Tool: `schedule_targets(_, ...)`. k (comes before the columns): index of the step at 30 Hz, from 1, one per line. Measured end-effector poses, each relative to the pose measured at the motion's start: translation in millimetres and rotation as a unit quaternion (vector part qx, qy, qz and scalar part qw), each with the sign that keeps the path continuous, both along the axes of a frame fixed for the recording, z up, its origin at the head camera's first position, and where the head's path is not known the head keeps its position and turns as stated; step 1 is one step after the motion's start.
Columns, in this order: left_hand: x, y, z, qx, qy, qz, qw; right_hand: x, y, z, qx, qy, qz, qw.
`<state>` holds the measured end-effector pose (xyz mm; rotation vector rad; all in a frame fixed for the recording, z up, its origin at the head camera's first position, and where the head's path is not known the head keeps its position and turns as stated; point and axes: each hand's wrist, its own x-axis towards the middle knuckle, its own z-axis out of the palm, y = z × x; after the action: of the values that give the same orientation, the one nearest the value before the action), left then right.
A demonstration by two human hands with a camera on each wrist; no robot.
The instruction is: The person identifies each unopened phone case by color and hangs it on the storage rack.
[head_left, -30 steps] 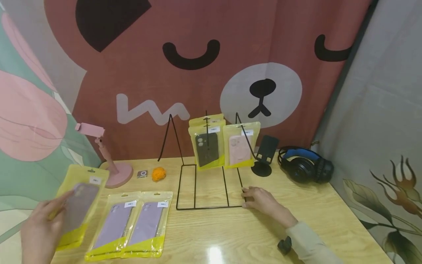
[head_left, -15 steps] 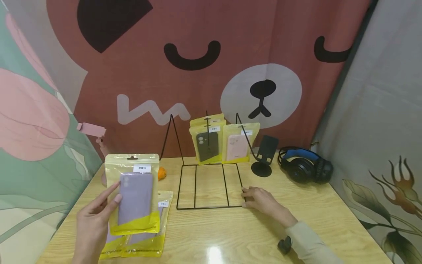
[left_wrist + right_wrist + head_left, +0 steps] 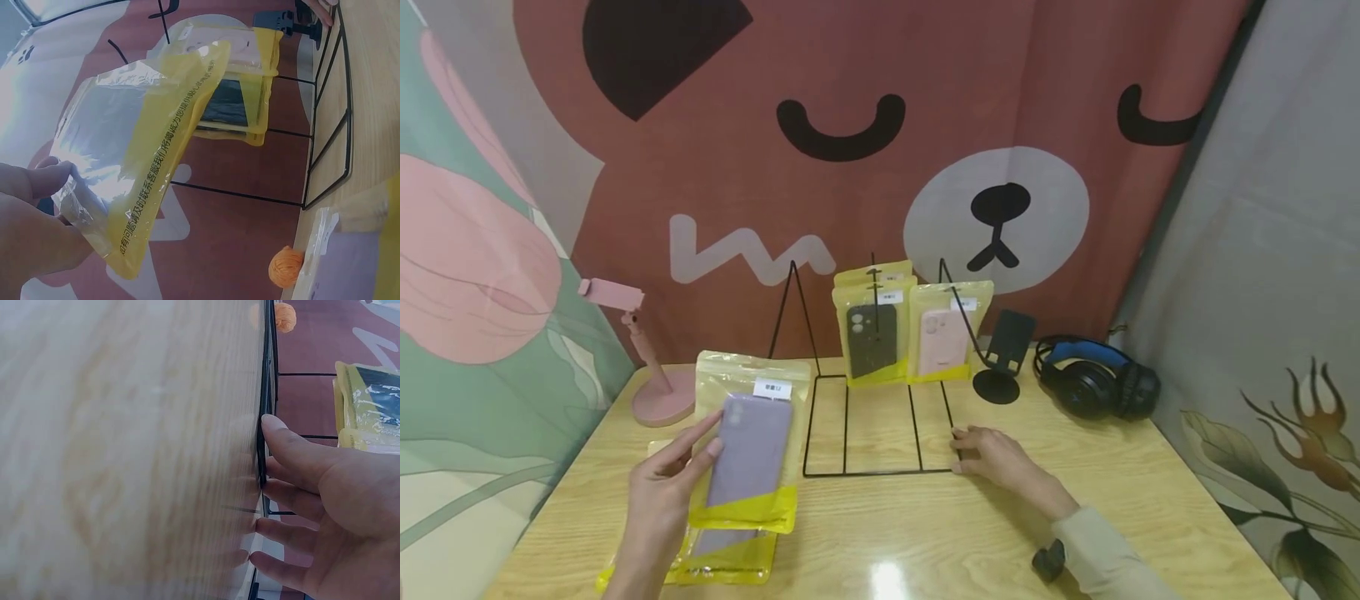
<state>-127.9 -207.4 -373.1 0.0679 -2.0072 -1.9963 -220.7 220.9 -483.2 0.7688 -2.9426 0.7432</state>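
Your left hand (image 3: 658, 500) pinches a glossy yellow-edged plastic pouch (image 3: 751, 450) by its left edge, thumb and fingers closed on the crinkly film, holding it upright above the table's left front. Inside the pouch sits a smooth lilac phone case (image 3: 747, 454), rounded at the corners. Under it more pouches (image 3: 722, 558) of the same kind lie flat on the pale wood-grain table (image 3: 925, 533). Your right hand (image 3: 992, 454) rests on the tabletop, fingers fairly straight, their tips touching the right front corner of the thin black wire rack (image 3: 876, 437). At the rack's back hang a pouch with a dark case (image 3: 872, 337) and one with a pink case (image 3: 942, 337).
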Motion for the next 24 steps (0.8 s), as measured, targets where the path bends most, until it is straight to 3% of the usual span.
schedule_targets(7, -3.8, 4.7, -1.5, 0.01, 0.04, -0.031, 0.9987, 0.9, 0.7, -0.2, -0.001, 0.01, 0.005, 1.0)
schedule_targets(13, -13.1, 6.3, -3.1, 0.0, 0.008, -0.032, 0.9994, -0.8, 0.5, -1.8, 0.002, 0.0, 0.001, 1.0)
schedule_targets(16, -22.4, 11.0, -5.5, 0.01, 0.002, -0.023, 0.9997, -1.2, 0.5, -1.9, 0.001, 0.002, 0.0, 1.0)
schedule_targets(24, -57.6, 24.6, -16.8, 0.054, 0.043, -0.016, 0.9975, -0.1, 1.9, -2.9, -0.005, 0.011, 0.003, 1.0)
